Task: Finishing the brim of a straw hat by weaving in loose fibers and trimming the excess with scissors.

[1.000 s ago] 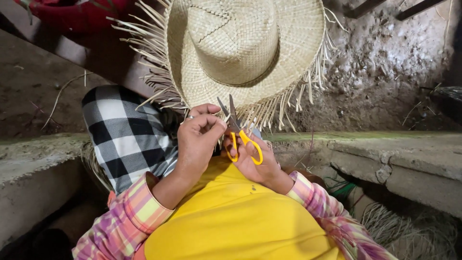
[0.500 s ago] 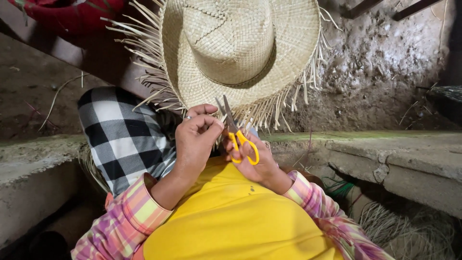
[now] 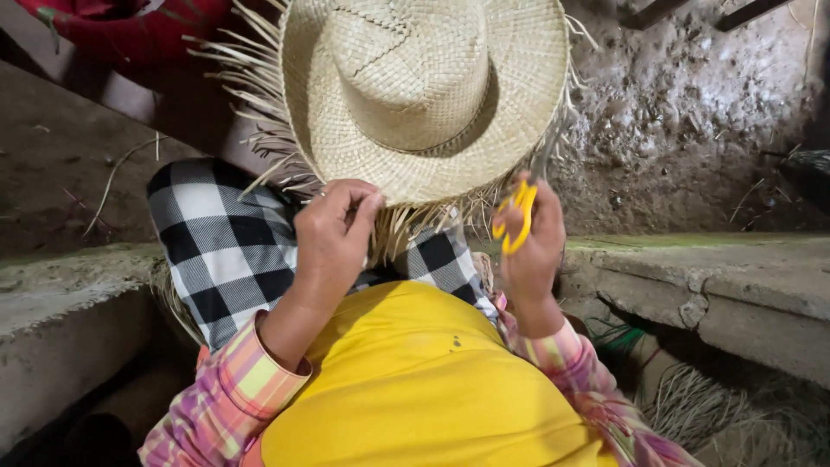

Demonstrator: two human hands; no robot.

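One straw hat (image 3: 424,86), unfinished fringed brim, rests over the black-and-white checked cloth (image 3: 225,246) on the lap. Left hand (image 3: 333,233) pinches loose straw ends at the near brim. Right hand (image 3: 532,246) grips one pair of yellow-handled scissors (image 3: 516,216) by the brim's right edge.

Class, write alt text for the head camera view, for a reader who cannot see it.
A person's left hand pinches the loose fringe of a woven straw hat resting on their lap, while the right hand holds yellow-handled scissors beside the brim. The person wears a yellow top and pink plaid sleeves, with black-and-white checked cloth under the hat, between concrete ledges.
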